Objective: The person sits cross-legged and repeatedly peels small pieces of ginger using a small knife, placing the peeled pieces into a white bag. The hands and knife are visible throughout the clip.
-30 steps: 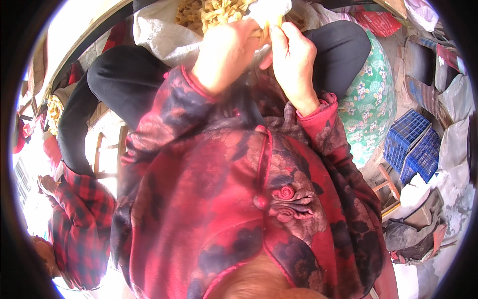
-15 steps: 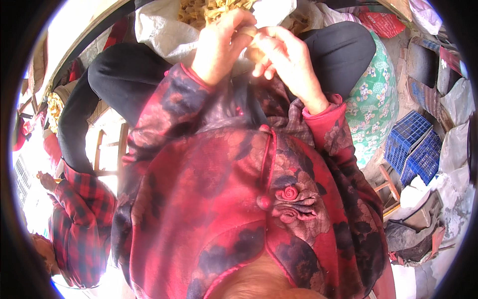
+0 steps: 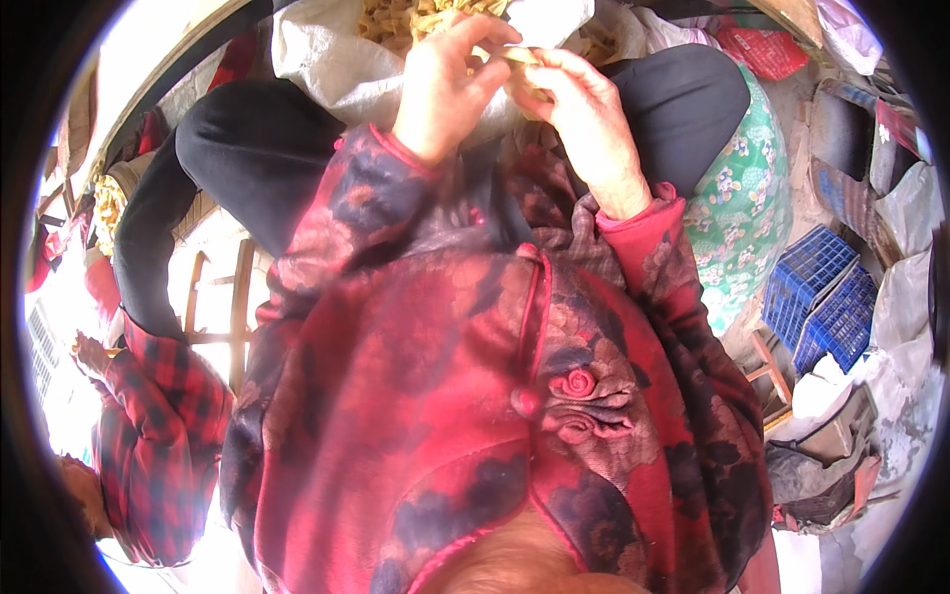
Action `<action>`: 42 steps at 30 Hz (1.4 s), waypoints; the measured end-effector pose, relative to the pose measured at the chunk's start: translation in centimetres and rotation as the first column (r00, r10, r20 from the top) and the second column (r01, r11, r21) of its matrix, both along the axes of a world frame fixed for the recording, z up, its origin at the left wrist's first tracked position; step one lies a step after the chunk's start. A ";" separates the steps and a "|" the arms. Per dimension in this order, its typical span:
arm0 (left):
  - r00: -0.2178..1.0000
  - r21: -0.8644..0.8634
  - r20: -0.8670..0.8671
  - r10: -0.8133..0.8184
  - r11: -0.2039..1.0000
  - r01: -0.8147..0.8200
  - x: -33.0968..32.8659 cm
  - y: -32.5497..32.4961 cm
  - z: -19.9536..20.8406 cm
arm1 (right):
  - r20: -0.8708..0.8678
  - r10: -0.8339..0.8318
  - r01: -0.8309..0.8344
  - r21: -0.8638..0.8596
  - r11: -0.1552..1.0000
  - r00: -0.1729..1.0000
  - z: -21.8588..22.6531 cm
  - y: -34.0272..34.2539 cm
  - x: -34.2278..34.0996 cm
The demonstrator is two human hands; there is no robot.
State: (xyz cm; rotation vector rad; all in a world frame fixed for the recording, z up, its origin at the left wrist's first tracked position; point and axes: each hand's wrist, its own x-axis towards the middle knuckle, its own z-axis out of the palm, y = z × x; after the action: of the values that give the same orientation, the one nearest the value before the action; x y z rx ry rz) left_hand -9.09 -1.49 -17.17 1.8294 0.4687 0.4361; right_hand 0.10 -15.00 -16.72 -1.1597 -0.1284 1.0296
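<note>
At the top middle, my left hand (image 3: pixel 447 91) and my right hand (image 3: pixel 592 117) meet over my lap. Between their fingertips is a small pale yellow strip (image 3: pixel 522 56), pinched from both sides. Its exact kind is too small to make out. Just beyond the hands, a white woven sack (image 3: pixel 332 61) lies open across my legs. Many folded yellow strips (image 3: pixel 391 18) of similar colour fill its mouth, partly hidden by my left hand.
Blue plastic crates (image 3: pixel 811 282) stand at the right, near a green flowered cloth (image 3: pixel 737 198) and a red bag (image 3: pixel 762 51). Another person in a checked shirt (image 3: pixel 163 426) sits at the left, beside a wooden frame (image 3: pixel 240 307).
Both hands have shifted slightly to the right. The fingers have changed position around the yellow strip, which now shows more between the fingertips.
</note>
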 end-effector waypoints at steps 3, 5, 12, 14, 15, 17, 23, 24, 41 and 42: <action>0.994 -0.047 -0.089 0.067 0.996 -0.071 -0.5 -1.1 0.3 | -0.047 0.008 -0.004 0.078 0.997 0.999 -0.8 -0.1 -0.1; 0.994 -0.035 -0.051 0.101 0.994 -0.103 -0.7 -1.7 0.3 | -0.114 0.017 -0.009 0.074 0.997 0.993 -0.5 -0.4 0.0; 0.987 -0.190 0.016 0.161 0.970 -0.155 -1.1 -1.0 -1.7 | -0.016 0.154 -0.154 0.003 0.988 0.988 -0.2 -0.1 0.1; 0.991 -0.408 0.029 0.127 0.907 -0.104 -1.3 -0.4 -2.2 | -0.034 0.196 -0.196 0.012 0.981 0.980 0.0 -0.2 0.3; 0.993 -0.510 0.038 0.111 0.857 -0.076 -1.5 0.0 -2.5 | -0.053 0.206 -0.205 0.013 0.979 0.977 0.2 -0.2 0.5; 0.997 -0.451 -0.054 0.063 0.889 -0.080 -1.7 0.4 -2.8 | -0.102 0.197 -0.195 0.029 0.980 0.975 -0.1 -0.4 0.4; 0.993 0.210 -0.104 0.062 0.977 -0.039 -1.3 -1.9 -0.7 | 0.197 0.044 -0.031 -0.067 0.997 0.979 -1.6 -0.1 -0.5; 0.988 0.256 -0.144 0.046 0.967 -0.007 -1.2 -1.5 -0.5 | 0.306 0.066 -0.046 -0.072 0.996 0.950 -1.7 0.0 -0.6; 0.999 -0.944 0.044 0.007 0.329 0.039 -3.3 0.7 2.1 | 0.520 0.288 -0.217 -0.195 0.957 0.804 3.6 -2.9 0.3; 0.999 -0.922 -0.006 0.037 0.387 -0.020 -3.1 0.2 2.6 | 0.496 0.290 -0.202 -0.224 0.953 0.818 4.1 -2.6 0.4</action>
State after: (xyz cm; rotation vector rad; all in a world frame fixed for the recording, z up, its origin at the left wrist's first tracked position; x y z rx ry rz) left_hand -12.17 -1.28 -14.62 0.6824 0.5742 0.1234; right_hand 0.47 -17.58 -12.57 -1.5889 -0.6581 0.9332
